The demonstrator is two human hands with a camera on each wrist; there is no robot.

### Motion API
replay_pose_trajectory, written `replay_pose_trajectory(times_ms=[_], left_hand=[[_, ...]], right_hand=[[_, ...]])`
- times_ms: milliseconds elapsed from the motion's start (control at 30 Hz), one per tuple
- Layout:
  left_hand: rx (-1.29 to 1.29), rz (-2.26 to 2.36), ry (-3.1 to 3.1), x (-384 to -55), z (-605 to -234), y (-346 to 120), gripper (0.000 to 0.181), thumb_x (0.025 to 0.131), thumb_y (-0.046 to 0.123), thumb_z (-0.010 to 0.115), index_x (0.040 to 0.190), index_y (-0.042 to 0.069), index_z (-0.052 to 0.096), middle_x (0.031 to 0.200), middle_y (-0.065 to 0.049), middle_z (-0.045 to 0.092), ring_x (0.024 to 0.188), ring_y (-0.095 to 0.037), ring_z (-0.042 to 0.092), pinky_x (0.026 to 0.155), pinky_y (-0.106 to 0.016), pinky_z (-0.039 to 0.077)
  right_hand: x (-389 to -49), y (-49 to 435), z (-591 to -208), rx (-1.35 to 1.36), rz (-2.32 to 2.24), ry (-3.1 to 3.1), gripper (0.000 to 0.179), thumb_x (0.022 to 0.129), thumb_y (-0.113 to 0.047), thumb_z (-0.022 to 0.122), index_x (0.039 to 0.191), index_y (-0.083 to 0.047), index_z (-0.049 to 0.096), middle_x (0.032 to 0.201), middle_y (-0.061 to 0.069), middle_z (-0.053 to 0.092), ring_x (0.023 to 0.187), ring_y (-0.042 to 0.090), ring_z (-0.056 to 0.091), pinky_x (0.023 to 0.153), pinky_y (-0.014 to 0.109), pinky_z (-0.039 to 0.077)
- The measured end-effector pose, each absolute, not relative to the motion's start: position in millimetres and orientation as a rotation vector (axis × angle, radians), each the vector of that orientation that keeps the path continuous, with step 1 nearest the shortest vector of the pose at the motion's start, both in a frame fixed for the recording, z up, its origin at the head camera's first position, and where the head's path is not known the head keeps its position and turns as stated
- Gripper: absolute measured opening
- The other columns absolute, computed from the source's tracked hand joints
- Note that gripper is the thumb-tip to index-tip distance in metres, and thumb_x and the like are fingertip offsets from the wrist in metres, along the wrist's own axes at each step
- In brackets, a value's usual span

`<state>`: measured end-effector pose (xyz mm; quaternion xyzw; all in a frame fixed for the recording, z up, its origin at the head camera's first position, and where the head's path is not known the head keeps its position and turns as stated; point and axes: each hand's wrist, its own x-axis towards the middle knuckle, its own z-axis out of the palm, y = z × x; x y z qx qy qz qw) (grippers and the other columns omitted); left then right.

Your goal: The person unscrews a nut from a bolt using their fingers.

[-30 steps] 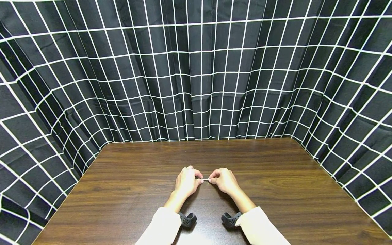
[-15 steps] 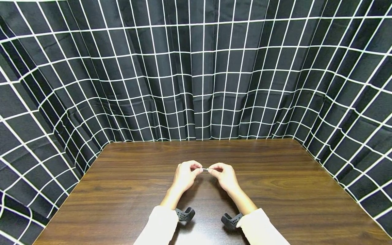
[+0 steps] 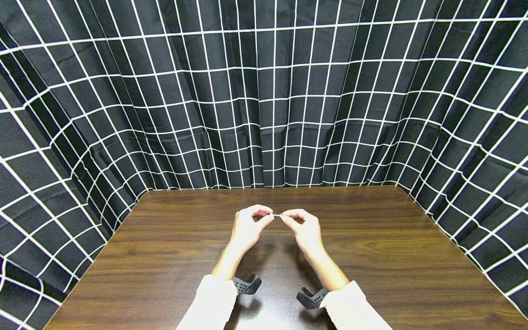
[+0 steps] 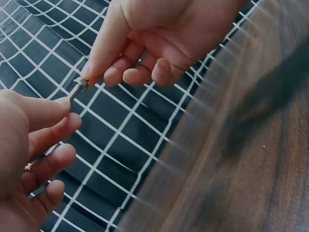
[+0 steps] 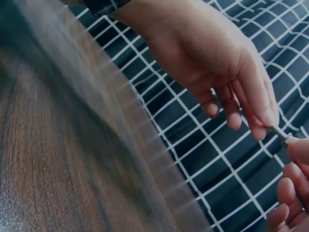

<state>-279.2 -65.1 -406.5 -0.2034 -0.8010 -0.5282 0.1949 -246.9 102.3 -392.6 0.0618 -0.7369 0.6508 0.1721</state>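
Observation:
A small metal bolt [image 4: 76, 89] spans the gap between the two hands, raised above the table. My left hand [image 3: 246, 228] pinches one end of its shaft between thumb and index finger. At the opposite end my right hand [image 3: 307, 230] pinches with thumb and fingertip, right by a wider, nut-like piece [image 4: 81, 82]; whether this is a nut or the bolt's head I cannot tell. In the right wrist view the same bolt [image 5: 279, 131] shows near the right edge. Both ends are covered by fingertips. The other fingers of both hands are loosely curled.
Under the hands lies a dark brown wooden table [image 3: 185, 238]. A black curtain [image 3: 272, 105] with a white grid surrounds its back and sides. Each wrist wears a dark grey camera mount [image 3: 249, 285] by a light sleeve [image 3: 213, 298].
Both hands have risen and moved away from the body, carrying the bolt between them. Their pinch on it looks unchanged.

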Motion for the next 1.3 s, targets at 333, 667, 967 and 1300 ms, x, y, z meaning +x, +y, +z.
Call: replay_pose_trajectory(times_ms=[333,667,967,1300], left_hand=[[-0.586,-1.442,-2.220,-275.5,-394.1,-66.9,0.016,0.080,0.015,0.078,0.095,0.010,0.075,0.082,0.006,0.072,0.075,-0.010,0.062,0.067,-0.029,0.045],[-0.553,-1.340,-2.225,-273.3,-390.0,-68.1,0.014,0.077,0.019,0.082,0.091,0.017,0.078,0.083,0.011,0.073,0.074,-0.008,0.057,0.065,-0.029,0.044],[-0.571,-1.278,-2.262,-272.0,-388.7,-65.8,0.013,0.077,0.020,0.082,0.090,0.018,0.078,0.081,0.013,0.072,0.071,-0.008,0.055,0.064,-0.028,0.042],[-0.584,-1.271,-2.299,-271.5,-389.8,-62.3,0.013,0.077,0.023,0.081,0.089,0.019,0.078,0.079,0.015,0.071,0.072,-0.006,0.054,0.065,-0.027,0.043]], right_hand=[[-237.3,98.0,-374.6,0.196,1.876,-2.037,0.013,0.084,0.003,0.071,0.094,0.011,0.068,0.088,0.018,0.070,0.073,0.009,0.058,0.068,0.021,0.043],[-247.6,103.0,-386.3,0.248,1.851,-2.051,0.012,0.085,-0.003,0.072,0.094,0.005,0.070,0.088,0.013,0.071,0.076,0.012,0.059,0.068,0.022,0.043],[-257.3,105.0,-397.3,0.168,1.806,-2.163,0.023,0.091,-0.017,0.066,0.076,0.001,0.068,0.058,0.001,0.052,0.057,0.016,0.044,0.053,0.025,0.033],[-257.7,105.8,-400.4,0.152,1.760,-2.225,0.032,0.095,-0.022,0.062,0.071,0.000,0.067,0.052,-0.002,0.043,0.051,0.012,0.034,0.048,0.025,0.025]])
